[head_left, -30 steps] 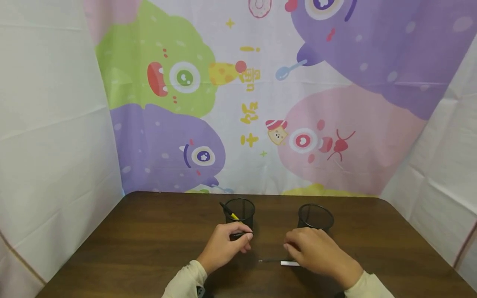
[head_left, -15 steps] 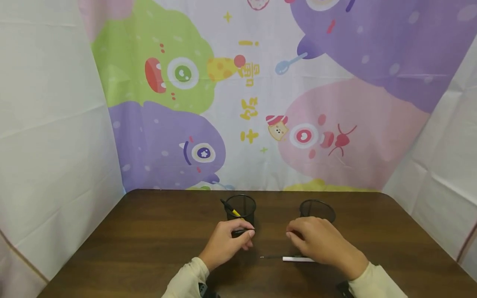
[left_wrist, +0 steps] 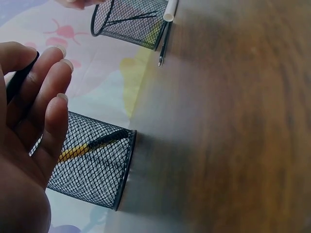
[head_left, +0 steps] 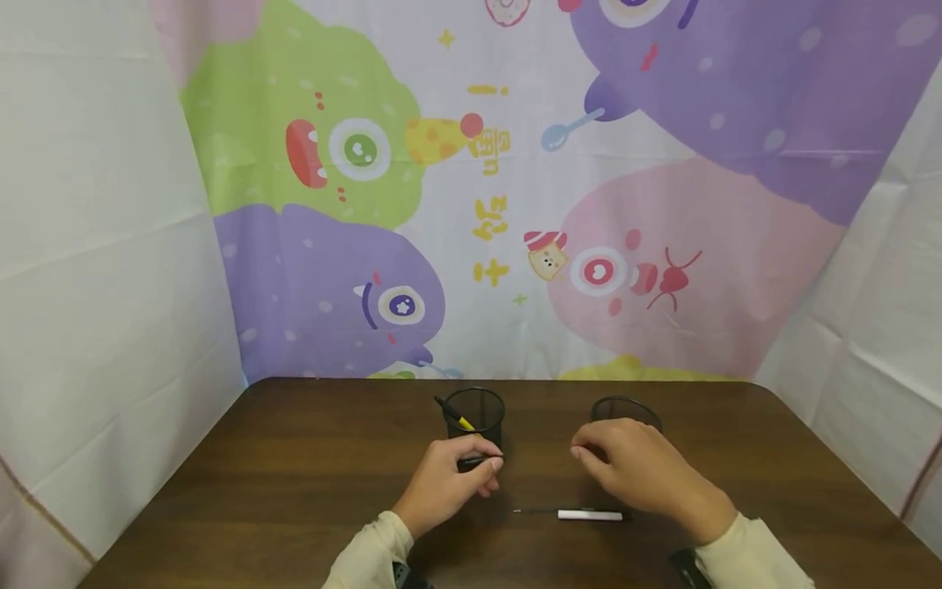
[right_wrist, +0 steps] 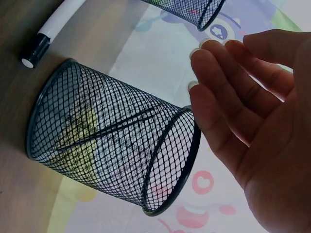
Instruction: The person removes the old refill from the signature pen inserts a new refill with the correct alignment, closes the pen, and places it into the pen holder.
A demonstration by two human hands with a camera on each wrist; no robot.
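My left hand point(head_left: 450, 478) pinches a slim black pen-like piece point(left_wrist: 22, 78) between thumb and fingers, just in front of the left black mesh pen cup point(head_left: 489, 429). Inside that cup leans a yellow-and-black pen point(head_left: 459, 415). With loosely curled fingers, my right hand point(head_left: 643, 466) hovers in front of the right mesh pen cup point(right_wrist: 104, 136); nothing shows between its fingers. Thin dark lines cross this cup; I cannot tell whether they are things inside. On the table lie a white tube with a black end point(head_left: 589, 515) and a thin black refill with a metal tip point(head_left: 536, 512).
The dark wooden table point(head_left: 294, 499) ends at a printed curtain point(head_left: 486, 327) behind the cups. White cloth walls point(head_left: 110, 286) stand on both sides.
My right hand has risen slightly and shifted right, so the white tube now shows in full. The left hand keeps its grip on the black piece, nearly still.
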